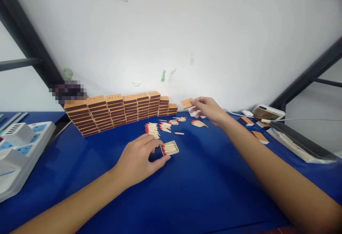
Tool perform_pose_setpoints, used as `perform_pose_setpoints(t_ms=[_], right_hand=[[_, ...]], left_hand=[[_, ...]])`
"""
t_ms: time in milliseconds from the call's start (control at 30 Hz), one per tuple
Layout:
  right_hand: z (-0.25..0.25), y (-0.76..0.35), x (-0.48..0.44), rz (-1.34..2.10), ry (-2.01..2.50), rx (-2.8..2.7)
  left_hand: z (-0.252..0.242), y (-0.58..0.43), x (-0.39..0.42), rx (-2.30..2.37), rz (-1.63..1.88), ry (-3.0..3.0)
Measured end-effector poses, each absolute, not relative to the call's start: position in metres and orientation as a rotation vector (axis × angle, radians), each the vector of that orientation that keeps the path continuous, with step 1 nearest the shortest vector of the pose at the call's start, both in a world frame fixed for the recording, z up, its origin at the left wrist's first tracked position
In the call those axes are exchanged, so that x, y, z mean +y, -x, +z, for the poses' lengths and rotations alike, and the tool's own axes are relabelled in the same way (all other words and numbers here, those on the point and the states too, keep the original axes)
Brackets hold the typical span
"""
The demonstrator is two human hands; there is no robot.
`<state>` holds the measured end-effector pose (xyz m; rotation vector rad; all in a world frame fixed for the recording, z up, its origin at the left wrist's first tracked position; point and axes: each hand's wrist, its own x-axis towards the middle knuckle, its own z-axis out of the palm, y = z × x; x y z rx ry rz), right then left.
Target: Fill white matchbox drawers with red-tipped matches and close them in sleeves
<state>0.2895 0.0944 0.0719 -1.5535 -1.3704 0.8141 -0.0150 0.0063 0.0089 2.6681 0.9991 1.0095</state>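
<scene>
My left hand [139,161] rests on the blue table [203,191] with thumb and fingers pinched on an open white matchbox tray [170,148] filled with red-tipped matches. My right hand [210,110] reaches far back toward the wall and holds an orange matchbox sleeve [187,103] between its fingertips, just right of the stacks. Loose matches [162,126] lie in small heaps between the two hands, with another heap [199,123] under my right wrist.
Stacked orange matchboxes [117,112] form a stepped row along the white wall. A white power strip [18,148] sits at the left edge. Two loose matchboxes [253,129], a cable, a mouse [247,113] and a flat dark tray [301,141] lie at the right.
</scene>
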Motion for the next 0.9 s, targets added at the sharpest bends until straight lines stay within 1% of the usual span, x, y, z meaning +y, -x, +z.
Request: perform_pose_setpoints(t_ms=[33,133,200,233,300,400,533,633,800,900], right_hand=[[0.073,-0.298,0.082,0.882,1.524,-1.409],[0.07,-0.317,0.048,1.178,1.424,-1.756],[0.062,-0.322,0.035,1.262,1.391,-2.02],[0.057,-0.322,0.03,1.233,1.384,-2.132],[0.049,-0.318,0.027,1.04,1.4,-2.266],[0.041,-0.311,0.024,0.644,1.508,-2.257],[0.04,-0.305,0.016,0.358,1.718,-2.264],[0.045,-0.3,0.008,0.314,1.762,-2.364],[0.051,-0.29,-0.001,0.461,1.407,-2.361],[0.049,-0.285,-0.003,0.5,1.303,-2.344]], left_hand=[[0.009,0.015,0.007,0.99,1.032,-2.666],[0.009,0.015,0.007,0.969,1.095,-2.681],[0.01,0.013,0.007,0.968,1.114,-2.696],[0.011,0.012,0.007,0.967,1.11,-2.705],[0.012,0.01,0.008,0.955,1.094,-2.723],[0.013,0.01,0.01,0.961,1.063,-2.741],[0.016,0.013,0.012,1.009,1.033,-2.77],[0.017,0.015,0.013,1.022,1.023,-2.785],[0.015,0.014,0.011,1.006,1.042,-2.799],[0.016,0.014,0.01,0.992,1.045,-2.814]])
